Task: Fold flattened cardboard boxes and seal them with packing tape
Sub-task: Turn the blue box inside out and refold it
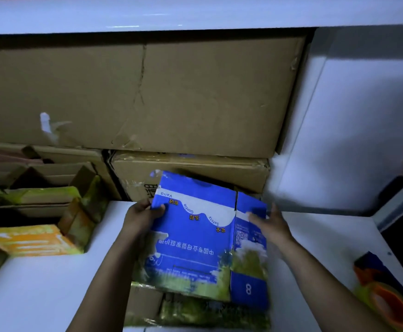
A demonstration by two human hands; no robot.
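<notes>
Left hand (143,215) fingers clamped on blue box (195,236) left edge, right hand (271,225) fingers straight on its right panel, mid desk (52,283), tape roll (392,305) at right edge.

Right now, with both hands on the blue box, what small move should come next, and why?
Probably push the right hand inward on the side panel while the left hand grips the left edge, to square the blue box: it looks only half opened, and the tape dispenser lies untouched.
</notes>
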